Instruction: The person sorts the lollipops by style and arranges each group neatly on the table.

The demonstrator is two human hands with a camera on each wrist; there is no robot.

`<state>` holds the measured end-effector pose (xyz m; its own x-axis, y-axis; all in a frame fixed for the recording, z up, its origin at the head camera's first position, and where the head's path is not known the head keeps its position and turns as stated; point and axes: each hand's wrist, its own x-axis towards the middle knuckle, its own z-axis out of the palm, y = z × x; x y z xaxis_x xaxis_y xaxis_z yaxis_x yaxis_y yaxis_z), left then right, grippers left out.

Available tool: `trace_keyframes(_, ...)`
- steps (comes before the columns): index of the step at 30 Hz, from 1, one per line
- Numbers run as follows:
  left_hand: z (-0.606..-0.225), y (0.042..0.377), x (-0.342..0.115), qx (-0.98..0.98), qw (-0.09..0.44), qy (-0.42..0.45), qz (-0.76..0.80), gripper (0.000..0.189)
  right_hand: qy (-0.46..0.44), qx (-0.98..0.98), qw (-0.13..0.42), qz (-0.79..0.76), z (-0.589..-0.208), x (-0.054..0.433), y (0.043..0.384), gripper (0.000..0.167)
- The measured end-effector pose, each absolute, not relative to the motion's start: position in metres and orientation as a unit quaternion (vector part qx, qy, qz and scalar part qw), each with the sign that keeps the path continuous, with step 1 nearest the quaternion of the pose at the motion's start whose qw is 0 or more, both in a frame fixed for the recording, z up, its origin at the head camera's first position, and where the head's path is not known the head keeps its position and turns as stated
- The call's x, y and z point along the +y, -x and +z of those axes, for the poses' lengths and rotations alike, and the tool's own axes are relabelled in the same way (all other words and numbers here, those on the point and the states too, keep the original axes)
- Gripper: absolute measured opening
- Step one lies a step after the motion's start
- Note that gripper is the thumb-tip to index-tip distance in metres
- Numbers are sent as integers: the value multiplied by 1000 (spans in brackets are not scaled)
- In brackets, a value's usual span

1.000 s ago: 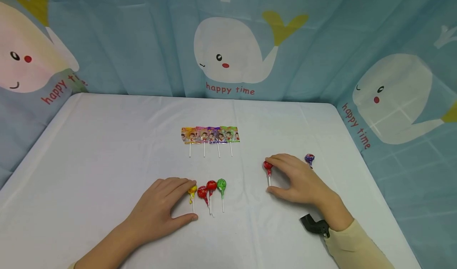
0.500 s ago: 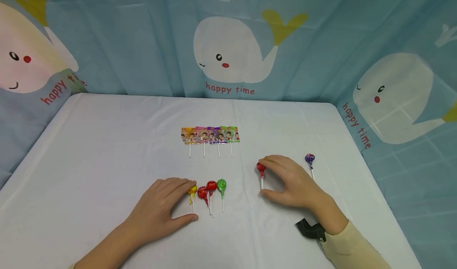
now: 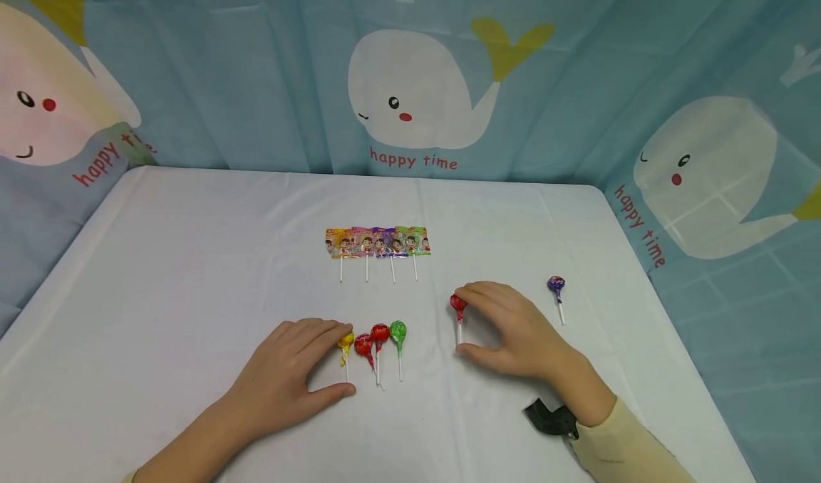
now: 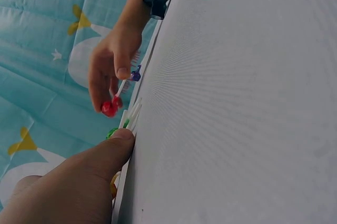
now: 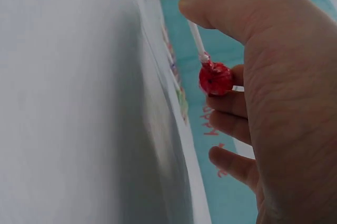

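My right hand [image 3: 519,330] holds a red lollipop [image 3: 458,306] lengthwise, fingertips at its wrapped head and thumb at the stick's end. In the right wrist view, this red lollipop [image 5: 215,78] hangs off the table surface. On the table, my left hand [image 3: 295,365] spans a yellow lollipop [image 3: 346,342] the same way, index fingertip at the head and thumb by the stick's end. Just right of it lie two red lollipops, one tilted [image 3: 364,345] and one straighter [image 3: 380,333], their sticks crossing. A green lollipop [image 3: 398,331] stands last in this row.
Farther back lies a row of flat lollipops in printed wrappers [image 3: 378,243], sticks toward me. A purple lollipop [image 3: 556,285] lies to the right, beyond my right hand. The table [image 3: 212,255] has a white cloth, with a blue whale-print curtain [image 3: 269,77] around it.
My right hand has moved left and slightly toward me with the red lollipop, away from the purple one, whose stick now shows fully. My left hand has stayed in place.
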<state>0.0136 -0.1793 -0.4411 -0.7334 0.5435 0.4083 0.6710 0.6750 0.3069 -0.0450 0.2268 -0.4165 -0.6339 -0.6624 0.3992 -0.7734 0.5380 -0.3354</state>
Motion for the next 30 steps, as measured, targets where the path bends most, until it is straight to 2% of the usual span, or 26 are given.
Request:
trace_keyframes(16,-440,-13,-179,-902,146,338,-226,80,-430,-858,109,260,-417,211,39,77)
trace_keyframes(30,-442,-13,-179,-904,143,335,-224,82,-464,-836,138,258,-419,198,35,78)
